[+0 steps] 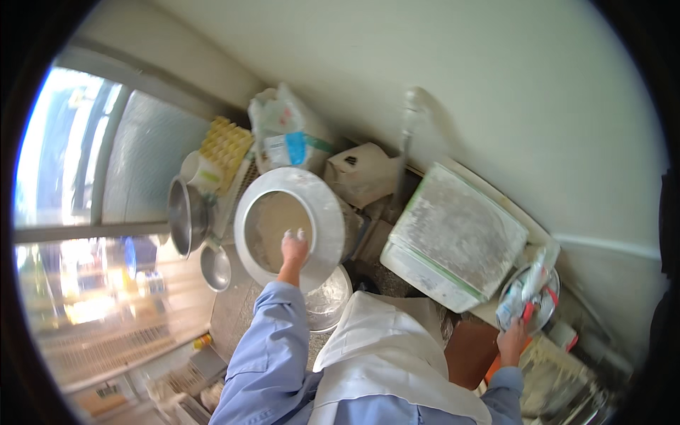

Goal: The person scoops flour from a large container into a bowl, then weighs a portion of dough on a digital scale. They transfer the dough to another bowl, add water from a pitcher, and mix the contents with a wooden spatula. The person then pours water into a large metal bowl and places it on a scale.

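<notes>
Metal vessel (pixel 326 216) lies under the left of two widely parted hands (pixel 295 252) (pixel 512 345).

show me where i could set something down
The dusty box lid, between the pipe and the filled bowl by the right hand, looks bare. Beyond the left hand it's crowded: wide-rimmed pan, yellow tray, white bag.

Left hand (pixel 295 251) at wide-rimmed vessel (pixel 327 212), right hand (pixel 513 341) by metal bowl (pixel 545 314)

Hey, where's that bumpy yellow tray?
In the head view, the bumpy yellow tray is left of centre, toward the top, between a white plastic bag with a blue patch and a white round container.
</notes>
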`<state>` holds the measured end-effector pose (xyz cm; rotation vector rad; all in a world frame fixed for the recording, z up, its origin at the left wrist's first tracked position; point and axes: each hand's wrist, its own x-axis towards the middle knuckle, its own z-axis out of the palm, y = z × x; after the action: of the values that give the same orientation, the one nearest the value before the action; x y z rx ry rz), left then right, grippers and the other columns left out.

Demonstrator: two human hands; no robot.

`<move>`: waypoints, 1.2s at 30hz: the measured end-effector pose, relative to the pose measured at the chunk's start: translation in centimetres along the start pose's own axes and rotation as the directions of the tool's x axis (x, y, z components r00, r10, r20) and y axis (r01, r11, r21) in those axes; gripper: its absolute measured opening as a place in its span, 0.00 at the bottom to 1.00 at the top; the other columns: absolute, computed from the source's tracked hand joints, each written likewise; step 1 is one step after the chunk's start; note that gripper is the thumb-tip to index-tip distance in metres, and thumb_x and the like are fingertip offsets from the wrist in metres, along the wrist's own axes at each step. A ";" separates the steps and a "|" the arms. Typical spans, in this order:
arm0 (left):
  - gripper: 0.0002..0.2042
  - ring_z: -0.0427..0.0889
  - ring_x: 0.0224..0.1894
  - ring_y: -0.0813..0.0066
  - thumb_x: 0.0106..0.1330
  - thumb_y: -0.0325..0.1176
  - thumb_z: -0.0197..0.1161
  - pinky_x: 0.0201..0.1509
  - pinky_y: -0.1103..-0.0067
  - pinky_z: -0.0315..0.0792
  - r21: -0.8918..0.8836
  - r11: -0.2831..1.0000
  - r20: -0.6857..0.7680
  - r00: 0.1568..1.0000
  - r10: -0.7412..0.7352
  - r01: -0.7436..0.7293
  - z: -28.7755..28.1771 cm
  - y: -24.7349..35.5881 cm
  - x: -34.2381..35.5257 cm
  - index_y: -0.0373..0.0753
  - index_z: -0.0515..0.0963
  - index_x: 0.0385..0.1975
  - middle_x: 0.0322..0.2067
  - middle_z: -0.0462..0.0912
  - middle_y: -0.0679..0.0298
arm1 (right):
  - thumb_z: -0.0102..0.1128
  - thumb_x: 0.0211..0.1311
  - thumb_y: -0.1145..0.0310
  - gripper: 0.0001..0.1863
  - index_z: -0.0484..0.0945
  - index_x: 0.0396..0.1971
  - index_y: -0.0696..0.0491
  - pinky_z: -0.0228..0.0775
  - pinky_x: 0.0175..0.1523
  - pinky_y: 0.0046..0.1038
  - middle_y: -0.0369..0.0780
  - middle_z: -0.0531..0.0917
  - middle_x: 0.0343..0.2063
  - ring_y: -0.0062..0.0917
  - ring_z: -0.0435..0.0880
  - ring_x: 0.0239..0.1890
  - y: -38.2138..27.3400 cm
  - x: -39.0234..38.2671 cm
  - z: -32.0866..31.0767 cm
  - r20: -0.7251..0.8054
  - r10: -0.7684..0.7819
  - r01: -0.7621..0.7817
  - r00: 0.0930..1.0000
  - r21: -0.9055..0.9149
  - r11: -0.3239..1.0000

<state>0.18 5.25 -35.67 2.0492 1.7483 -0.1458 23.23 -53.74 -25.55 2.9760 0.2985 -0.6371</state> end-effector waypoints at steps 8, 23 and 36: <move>0.25 0.65 0.56 0.50 0.57 0.36 0.60 0.59 0.65 0.63 0.139 0.916 -0.142 0.907 0.395 -0.377 -4.6 0.1 -1.4 0.34 0.66 0.54 0.53 0.68 0.48 | 0.57 0.44 0.78 0.05 0.70 0.21 0.58 0.65 0.44 0.42 0.47 0.74 0.29 0.46 0.73 0.39 2.6 0.5 2.5 -0.178 -0.244 0.254 0.953 0.039 0.966; 0.14 0.79 0.43 0.50 0.52 0.32 0.62 0.46 0.67 0.74 0.358 0.901 0.336 0.934 0.119 -0.243 -1.9 -9.2 6.1 0.32 0.77 0.38 0.37 0.80 0.45 | 0.50 0.52 0.78 0.02 0.69 0.27 0.59 0.64 0.37 0.42 0.52 0.74 0.26 0.49 0.73 0.32 2.2 2.4 -5.8 -0.233 -0.243 0.267 0.942 0.081 0.960; 0.10 0.81 0.40 0.55 0.47 0.33 0.62 0.38 0.67 0.76 0.119 0.866 0.733 0.631 0.254 -0.486 8.5 -6.6 5.0 0.42 0.83 0.30 0.38 0.82 0.55 | 0.47 0.55 0.78 0.03 0.66 0.24 0.61 0.63 0.34 0.39 0.52 0.71 0.23 0.46 0.72 0.29 -0.3 -2.2 -9.5 -0.260 -0.131 0.124 0.957 -0.043 0.991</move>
<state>-3.51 7.15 -46.79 2.1062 0.8308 -0.9864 24.99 -52.71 -15.99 3.0329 0.5172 -0.2434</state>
